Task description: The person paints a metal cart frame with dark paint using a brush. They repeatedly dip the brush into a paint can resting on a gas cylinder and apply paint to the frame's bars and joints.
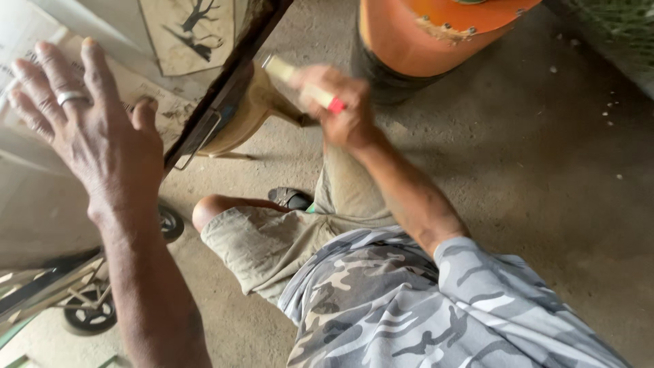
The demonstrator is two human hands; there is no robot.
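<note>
Your right hand [340, 109] is closing its fingers around a pale wooden tool handle with a red tip [306, 88], holding it just beside the dark edge of the frame [225, 95]; motion blur is hiding what kind of tool it is. Your left hand [88, 129] is lying flat with fingers spread, pressing against the pale board [41, 204] at the left, a ring showing on one finger. A tan plastic stool [252, 109] is standing behind the frame's edge, and an orange container [415, 34] is sitting on the concrete floor [531, 157] beyond. You are crouching, one knee raised, with a small wheel [170, 223] near your left forearm.
</note>
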